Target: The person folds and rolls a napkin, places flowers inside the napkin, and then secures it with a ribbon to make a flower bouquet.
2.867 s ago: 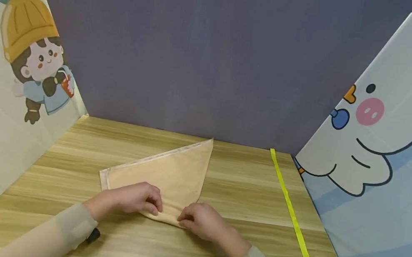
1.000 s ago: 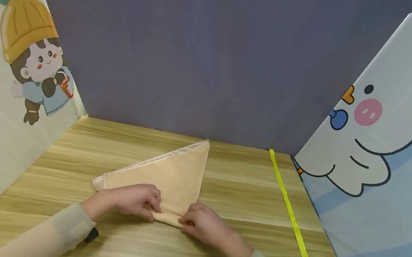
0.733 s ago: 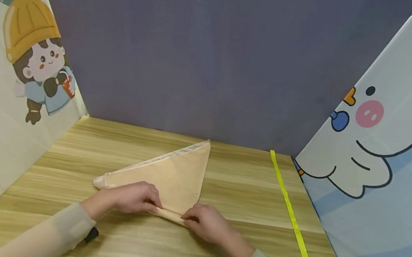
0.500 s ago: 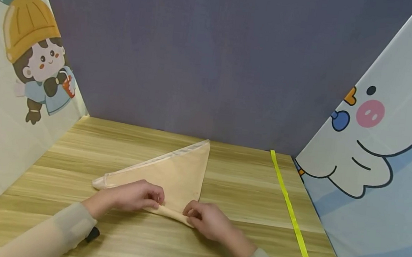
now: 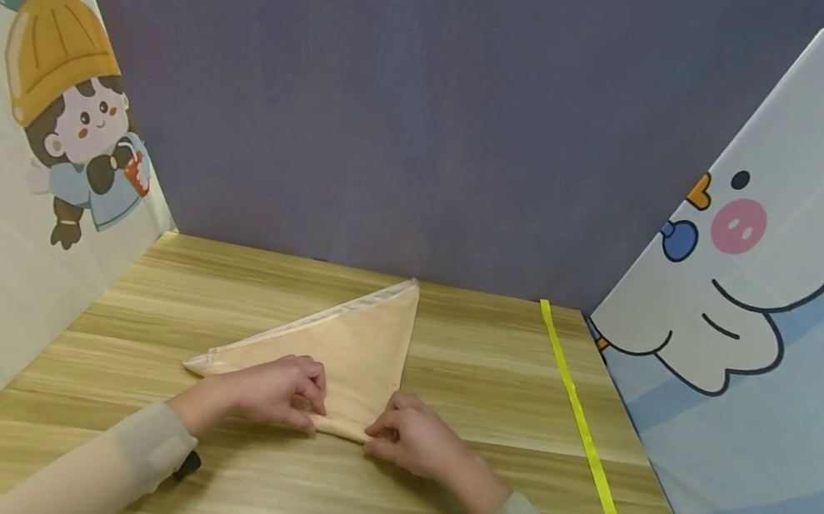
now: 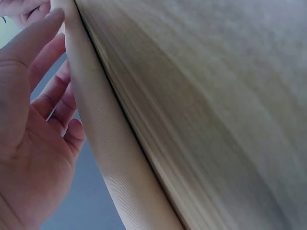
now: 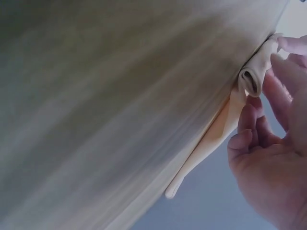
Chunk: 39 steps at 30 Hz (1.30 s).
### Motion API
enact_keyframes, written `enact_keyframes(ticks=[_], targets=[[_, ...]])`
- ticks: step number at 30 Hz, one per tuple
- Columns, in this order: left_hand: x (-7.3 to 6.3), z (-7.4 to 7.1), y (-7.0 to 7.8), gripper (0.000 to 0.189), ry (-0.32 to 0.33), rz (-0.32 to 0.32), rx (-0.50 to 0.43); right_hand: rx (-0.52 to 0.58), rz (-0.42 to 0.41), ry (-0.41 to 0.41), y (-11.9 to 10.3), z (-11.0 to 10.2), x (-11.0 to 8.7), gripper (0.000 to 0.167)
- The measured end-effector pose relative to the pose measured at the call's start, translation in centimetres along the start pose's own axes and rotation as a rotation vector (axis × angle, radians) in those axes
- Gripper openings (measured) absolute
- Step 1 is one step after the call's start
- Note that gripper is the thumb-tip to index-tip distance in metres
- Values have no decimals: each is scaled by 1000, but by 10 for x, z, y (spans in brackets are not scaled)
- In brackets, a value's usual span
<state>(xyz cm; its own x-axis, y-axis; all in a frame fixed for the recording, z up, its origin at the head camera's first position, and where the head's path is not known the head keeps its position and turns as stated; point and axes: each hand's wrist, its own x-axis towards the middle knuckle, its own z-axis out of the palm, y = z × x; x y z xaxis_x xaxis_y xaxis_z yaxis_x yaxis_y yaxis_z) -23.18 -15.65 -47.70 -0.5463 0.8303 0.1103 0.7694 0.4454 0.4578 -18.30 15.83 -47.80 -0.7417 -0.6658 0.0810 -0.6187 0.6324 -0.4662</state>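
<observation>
A beige cloth (image 5: pixel 366 336) lies on the wooden table, its pale left and upper edge slanting up to a far corner. Its near edge is turned into a narrow roll (image 6: pixel 108 129). My left hand (image 5: pixel 280 391) pinches this edge left of its middle, thumb on the near side and fingers over the top. Close by, my right hand (image 5: pixel 423 438) pinches the roll near its right end. The right wrist view shows the roll's coiled end (image 7: pixel 252 82) beside the fingers, and a loose flap of cloth hanging along the table surface.
A yellow strip (image 5: pixel 592 443) runs front to back along the table (image 5: pixel 491 366) on the right. A dark panel (image 5: pixel 396 121) stands behind, with cartoon-printed walls on the left and right.
The cloth's near edge has been rolled over, away from the person. Its left corner has shifted nearer and to the left. Both hands stay at the edge; the right fingers have shifted slightly.
</observation>
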Motion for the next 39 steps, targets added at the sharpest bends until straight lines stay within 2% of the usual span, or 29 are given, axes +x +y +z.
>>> enact_keyframes(ticks=[5,8,12,15,17,22,26,31,33,35,39], targets=[[-2,-2,1,15,-18,28,-76,-68,-44,6,-1,0,1,13],[-3,-1,0,12,-17,42,-115,-75,-39,6,1,1,1,11],[-2,2,-1,14,0,59,-104,-38,-5,2,5,0,-1,8],[1,5,-2,14,2,41,-114,13,41,-10,9,-1,-3,7],[3,7,-1,13,1,19,-154,49,70,-21,11,-1,-5,5],[6,9,1,4,-5,-42,-237,80,63,-20,11,-4,-6,9],[6,9,0,6,-16,-51,-194,64,48,-22,11,-4,-6,9],[6,8,3,8,11,13,-56,7,23,-14,11,-3,-6,6],[5,8,4,9,22,28,-5,-64,-34,11,10,-3,-5,3],[4,8,5,13,28,34,30,-137,-106,44,8,-4,-4,7],[3,9,6,18,13,42,-8,-265,-219,86,2,-5,1,18]])
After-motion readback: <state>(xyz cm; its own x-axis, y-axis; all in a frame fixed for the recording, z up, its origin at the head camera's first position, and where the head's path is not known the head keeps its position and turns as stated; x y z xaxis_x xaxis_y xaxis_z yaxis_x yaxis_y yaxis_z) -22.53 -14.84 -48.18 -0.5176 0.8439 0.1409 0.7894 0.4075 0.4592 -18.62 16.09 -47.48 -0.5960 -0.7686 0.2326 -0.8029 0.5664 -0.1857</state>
